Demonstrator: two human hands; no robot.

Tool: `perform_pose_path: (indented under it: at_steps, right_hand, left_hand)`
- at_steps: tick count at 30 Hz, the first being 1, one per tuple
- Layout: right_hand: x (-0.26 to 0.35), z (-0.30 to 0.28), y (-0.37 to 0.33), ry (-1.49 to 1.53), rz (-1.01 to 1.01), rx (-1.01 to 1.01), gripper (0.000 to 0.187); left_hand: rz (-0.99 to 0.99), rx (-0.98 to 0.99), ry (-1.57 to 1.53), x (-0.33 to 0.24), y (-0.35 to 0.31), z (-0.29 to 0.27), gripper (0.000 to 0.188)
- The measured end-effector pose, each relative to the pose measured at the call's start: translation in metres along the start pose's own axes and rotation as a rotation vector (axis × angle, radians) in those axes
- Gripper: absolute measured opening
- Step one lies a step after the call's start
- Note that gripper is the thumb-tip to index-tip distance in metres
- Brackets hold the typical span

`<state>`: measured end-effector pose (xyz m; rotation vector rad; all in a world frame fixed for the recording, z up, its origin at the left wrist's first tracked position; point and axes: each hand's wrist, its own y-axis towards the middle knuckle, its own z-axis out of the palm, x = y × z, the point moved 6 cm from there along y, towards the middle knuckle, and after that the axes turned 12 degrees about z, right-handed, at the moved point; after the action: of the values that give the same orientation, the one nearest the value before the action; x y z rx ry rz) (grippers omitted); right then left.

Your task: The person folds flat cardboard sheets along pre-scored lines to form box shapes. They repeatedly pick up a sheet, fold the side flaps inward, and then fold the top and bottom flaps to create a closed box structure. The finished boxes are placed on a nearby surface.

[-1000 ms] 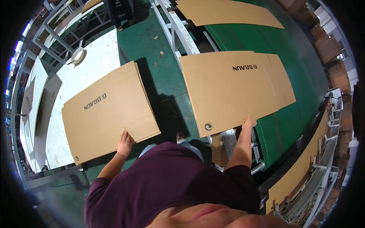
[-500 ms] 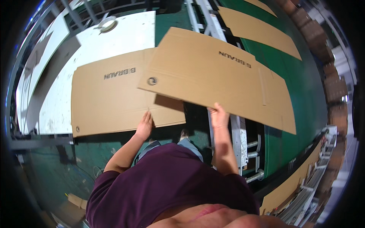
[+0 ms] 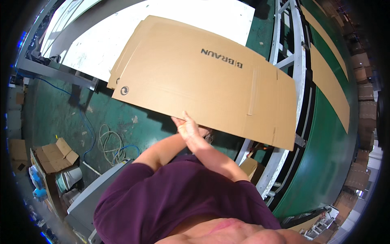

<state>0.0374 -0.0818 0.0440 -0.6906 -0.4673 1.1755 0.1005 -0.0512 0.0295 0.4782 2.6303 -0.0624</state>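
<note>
The right hand [image 3: 189, 129] is gripping the near edge of the top cardboard sheet [image 3: 211, 77]; the left hand is lying hidden behind it, its grip impossible to tell; the sheet is covering a second sheet [image 3: 118, 71] over the white counter [image 3: 101, 44]; a green conveyor [image 3: 325, 162] is running along the right.

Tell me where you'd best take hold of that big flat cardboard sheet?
Probably along its near long edge, coming from the person's side. The flattened cardboard sheet is wide, thin and floppy, and it lies over a second sheet on the white table, so only its overhanging near edge is free to pinch. Both hands meet there now near the middle; spreading them apart would likely steady it better.
</note>
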Motion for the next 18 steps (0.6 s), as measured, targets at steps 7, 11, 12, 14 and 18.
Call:
perform_pose_path:
  at_steps: [7, 11, 12, 14, 18]
  right_hand:
    - [-0.045, -0.038, 0.088, -0.094, 0.363, 0.001, 0.073]
    - [-0.027, -0.054, 0.062, -0.255, 0.387, -0.024, 0.080]
    - [-0.013, -0.064, 0.052, -0.285, 0.396, -0.033, 0.078]
    - [0.019, -0.086, 0.025, -0.445, 0.449, -0.039, 0.073]
    - [0.104, -0.119, -0.062, -1.084, 0.539, -0.026, 0.051]
  left_hand:
    - [0.111, -0.065, 0.003, -0.023, -0.048, 0.003, 0.054]
    - [-0.218, 0.107, -0.514, 0.003, -0.114, -0.001, 0.042]
    - [-0.347, 0.321, -0.592, 0.012, -0.120, -0.018, 0.025]
    - [-0.492, 0.173, -0.285, 0.035, -0.117, -0.057, 0.016]
    - [-0.263, -0.184, -0.164, 0.014, -0.036, -0.106, 0.026]
